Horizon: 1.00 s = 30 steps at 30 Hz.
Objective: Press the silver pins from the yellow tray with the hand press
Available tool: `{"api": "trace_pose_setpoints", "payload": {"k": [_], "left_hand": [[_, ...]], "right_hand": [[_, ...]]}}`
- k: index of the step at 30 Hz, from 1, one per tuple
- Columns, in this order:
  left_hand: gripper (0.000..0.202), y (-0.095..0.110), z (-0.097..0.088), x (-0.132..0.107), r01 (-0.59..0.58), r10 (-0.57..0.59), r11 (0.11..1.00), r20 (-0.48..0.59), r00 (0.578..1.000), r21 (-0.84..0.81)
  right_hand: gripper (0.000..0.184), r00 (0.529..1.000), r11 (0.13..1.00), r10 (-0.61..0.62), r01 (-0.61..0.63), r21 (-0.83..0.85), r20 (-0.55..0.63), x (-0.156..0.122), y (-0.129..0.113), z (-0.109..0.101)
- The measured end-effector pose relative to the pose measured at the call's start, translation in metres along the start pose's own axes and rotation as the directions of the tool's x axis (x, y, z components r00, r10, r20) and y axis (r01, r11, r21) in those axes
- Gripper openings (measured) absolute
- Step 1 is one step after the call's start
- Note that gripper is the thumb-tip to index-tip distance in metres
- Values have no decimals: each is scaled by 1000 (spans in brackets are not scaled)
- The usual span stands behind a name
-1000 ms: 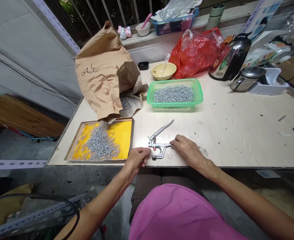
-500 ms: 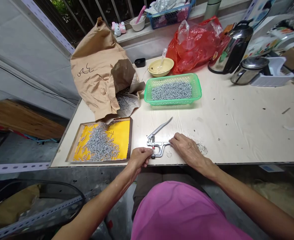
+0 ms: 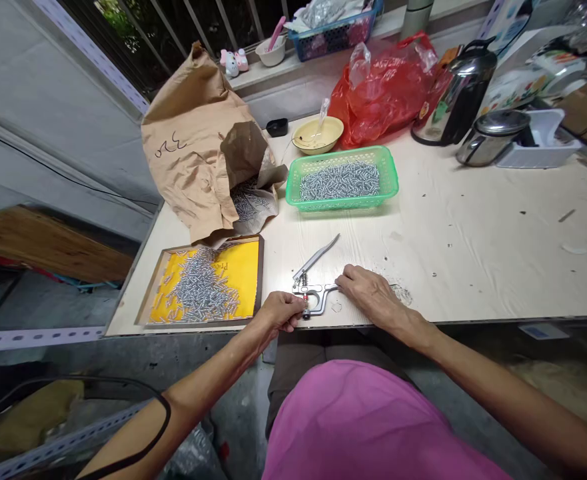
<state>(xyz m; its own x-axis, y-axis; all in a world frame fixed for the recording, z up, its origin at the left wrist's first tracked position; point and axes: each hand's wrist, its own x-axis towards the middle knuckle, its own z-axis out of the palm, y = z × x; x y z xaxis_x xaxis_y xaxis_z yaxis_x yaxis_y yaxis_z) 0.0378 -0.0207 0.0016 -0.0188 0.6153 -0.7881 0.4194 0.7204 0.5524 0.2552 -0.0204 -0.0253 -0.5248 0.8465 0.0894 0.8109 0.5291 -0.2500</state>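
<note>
Little had visibly changed: the snap-fastener pliers (image 3: 316, 288) lay near the desk's (image 3: 473, 267) front edge, handles apart. The right hand (image 3: 368, 291) still pinched one handle's end; the left hand's (image 3: 283, 311) fingertips stayed at the jaws, their grip unclear, so work there showed no advance.

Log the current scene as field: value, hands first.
left hand: pinched at the near end of the pliers; held piece, if any, too small to tell
right hand: fingers on the end of one handle
pliers: between the hands, handles spread
tray: beside left hand, heaped metal pieces
basket: green, beyond pliers, similar pieces
paper bag: behind tray, open, pieces at mouth
table back: bowl, red bag, kettle
</note>
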Motion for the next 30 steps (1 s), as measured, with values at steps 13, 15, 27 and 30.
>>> {"api": "trace_pose_setpoints", "payload": {"k": [13,15,27,30], "left_hand": [[23,-8,0,-1,-17,17,1000,19,1000,19],[23,-9,1,-2,-21,20,1000,25,999,9],[32,-19,5,-1,-15,15,1000,-34,999,-9],[31,-19,5,-3,-22,22,1000,-33,999,1]], "right_hand": [[103,950,978,-200,208,-8,240,57,51,-14],[103,941,972,-219,232,-21,259,62,49,-14],[52,947,963,-240,260,-70,212,51,38,-22],[51,958,971,-217,233,-64,190,46,35,-23]]}}
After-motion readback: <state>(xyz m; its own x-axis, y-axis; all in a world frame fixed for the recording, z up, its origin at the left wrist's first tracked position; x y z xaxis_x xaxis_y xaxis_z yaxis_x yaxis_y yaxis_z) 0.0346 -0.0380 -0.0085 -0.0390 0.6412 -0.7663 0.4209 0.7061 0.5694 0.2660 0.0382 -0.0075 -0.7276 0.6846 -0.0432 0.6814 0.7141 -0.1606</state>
